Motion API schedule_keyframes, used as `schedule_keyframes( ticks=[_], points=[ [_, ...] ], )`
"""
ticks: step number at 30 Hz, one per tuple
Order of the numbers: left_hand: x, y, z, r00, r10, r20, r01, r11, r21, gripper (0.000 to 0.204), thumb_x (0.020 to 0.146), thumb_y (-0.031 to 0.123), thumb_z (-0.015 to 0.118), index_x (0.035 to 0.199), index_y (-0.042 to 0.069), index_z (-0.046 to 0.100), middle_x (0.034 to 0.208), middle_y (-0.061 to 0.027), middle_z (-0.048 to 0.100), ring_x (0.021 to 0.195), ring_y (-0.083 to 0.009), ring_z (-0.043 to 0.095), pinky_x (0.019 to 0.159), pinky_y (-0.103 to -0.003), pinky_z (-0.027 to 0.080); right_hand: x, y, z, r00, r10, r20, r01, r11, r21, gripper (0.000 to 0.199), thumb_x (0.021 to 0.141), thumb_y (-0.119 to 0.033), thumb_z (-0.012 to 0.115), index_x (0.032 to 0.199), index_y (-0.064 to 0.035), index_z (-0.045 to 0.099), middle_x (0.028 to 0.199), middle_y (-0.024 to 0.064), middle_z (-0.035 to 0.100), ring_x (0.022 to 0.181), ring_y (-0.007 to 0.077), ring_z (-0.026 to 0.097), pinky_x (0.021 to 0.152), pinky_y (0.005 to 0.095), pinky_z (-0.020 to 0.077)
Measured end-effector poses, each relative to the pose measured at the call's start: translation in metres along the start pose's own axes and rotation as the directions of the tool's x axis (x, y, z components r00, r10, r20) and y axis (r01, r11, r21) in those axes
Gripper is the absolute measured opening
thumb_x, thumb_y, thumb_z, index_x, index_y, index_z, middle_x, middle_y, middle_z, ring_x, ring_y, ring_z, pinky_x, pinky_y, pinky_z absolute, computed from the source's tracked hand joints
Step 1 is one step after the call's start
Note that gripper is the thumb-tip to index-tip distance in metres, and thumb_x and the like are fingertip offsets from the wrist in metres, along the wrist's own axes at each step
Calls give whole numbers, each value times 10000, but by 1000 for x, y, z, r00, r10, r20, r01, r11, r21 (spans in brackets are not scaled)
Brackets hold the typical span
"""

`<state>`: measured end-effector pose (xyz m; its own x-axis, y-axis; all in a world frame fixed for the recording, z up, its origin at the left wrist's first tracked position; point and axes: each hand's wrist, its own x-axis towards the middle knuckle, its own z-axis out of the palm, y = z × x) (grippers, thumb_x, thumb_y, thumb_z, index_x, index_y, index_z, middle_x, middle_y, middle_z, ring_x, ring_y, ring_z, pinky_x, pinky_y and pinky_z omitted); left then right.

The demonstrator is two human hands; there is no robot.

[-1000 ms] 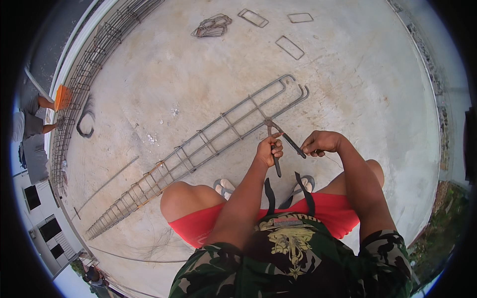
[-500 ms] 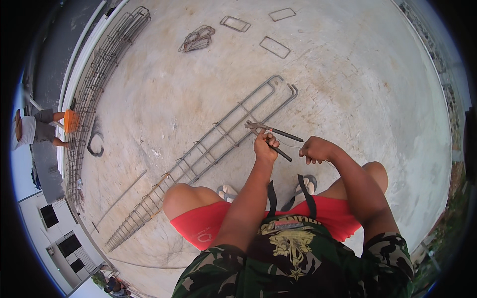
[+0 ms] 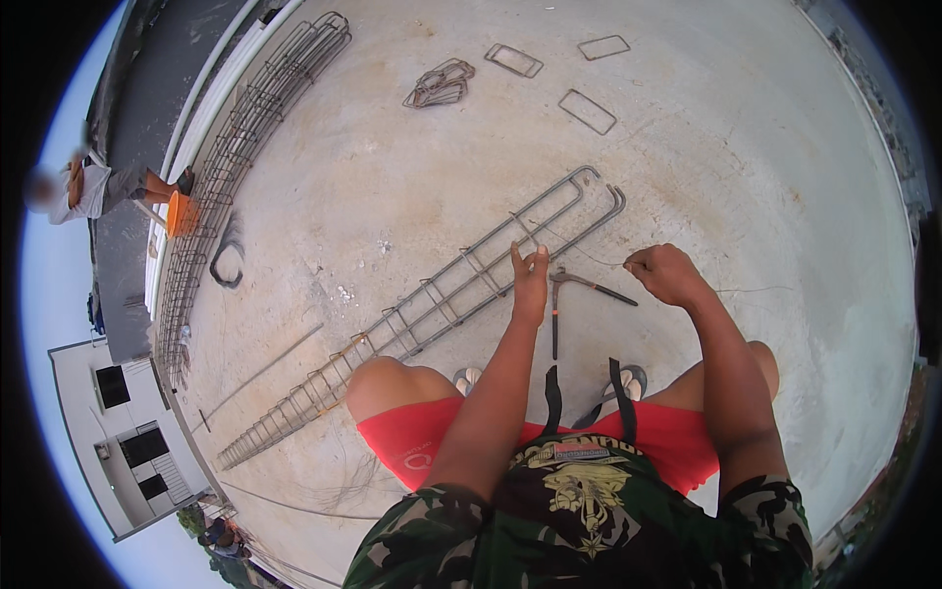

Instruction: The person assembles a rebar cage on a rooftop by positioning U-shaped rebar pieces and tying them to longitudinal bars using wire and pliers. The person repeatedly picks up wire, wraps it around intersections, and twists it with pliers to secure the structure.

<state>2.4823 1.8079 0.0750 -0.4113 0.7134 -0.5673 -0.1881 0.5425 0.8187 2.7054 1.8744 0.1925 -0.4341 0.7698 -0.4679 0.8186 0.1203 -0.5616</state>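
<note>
Grey steel forms a long rebar cage (image 3: 442, 302) lying on a pale concrete slab (image 3: 746, 187): straight bars joined by rectangular cross-ties, with brown rust on some of them and the bar ends bent into hooks. From its hooked end, in front of the person's hands, the cage runs past the left knee and appears to narrow with distance.

The left hand (image 3: 531, 282) is over the cage near the hooked end, thumb and index finger raised and parted by a modest gap; whether a fingertip touches metal cannot be told. The right hand (image 3: 670, 274), off the cage's near side, has thumb and fingers pinched together on a thin tie wire (image 3: 601, 262). That wire sags from the pinch to the cage's hooked end; whether it loops around a bar is too fine to see.

Pincers (image 3: 560, 277) with dark handles spread in a V lie on the slab, their head just beside the cage's near bar. Beyond the cage's far side are a heap of rectangular stirrups (image 3: 440, 83), three single ones, a dark wire coil (image 3: 228, 266) and an orange bucket (image 3: 181, 215).
</note>
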Motion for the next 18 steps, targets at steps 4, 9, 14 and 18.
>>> schedule_keyframes(
  ticks=[4,9,14,18],
  points=[
    [19,69,-41,986,-62,158,69,997,-42,510,905,369,565,1269,28,461,1130,-141,550,1077,-243,503,905,-432,426,9,-32,14,986,-168,-18,165,979,-121,247,884,-253,505,885,-93,693,796,173,659,780,364,628,730,450,485],
    [13,91,-56,626,774,94,-459,267,847,311,886,321,586,1060,66,620,964,-96,622,886,-306,591,885,-445,416,15,-48,16,962,-256,-97,242,961,-132,238,886,-268,532,892,-92,692,736,184,647,737,364,631,683,453,485],
    [-7,95,-95,884,149,442,-466,240,851,276,892,297,530,887,49,651,902,-156,639,890,-336,604,861,-465,417,20,-54,20,950,-273,-148,254,957,-137,243,886,-264,542,882,-68,686,705,197,636,699,376,626,649,453,477],
    [-19,102,-96,844,160,512,-523,456,720,252,878,256,526,908,33,640,856,-171,644,899,-354,598,781,-436,456,38,-20,28,892,-309,-331,296,951,-90,284,877,-244,543,864,13,662,640,185,609,574,335,598,574,433,445]
  ],
)
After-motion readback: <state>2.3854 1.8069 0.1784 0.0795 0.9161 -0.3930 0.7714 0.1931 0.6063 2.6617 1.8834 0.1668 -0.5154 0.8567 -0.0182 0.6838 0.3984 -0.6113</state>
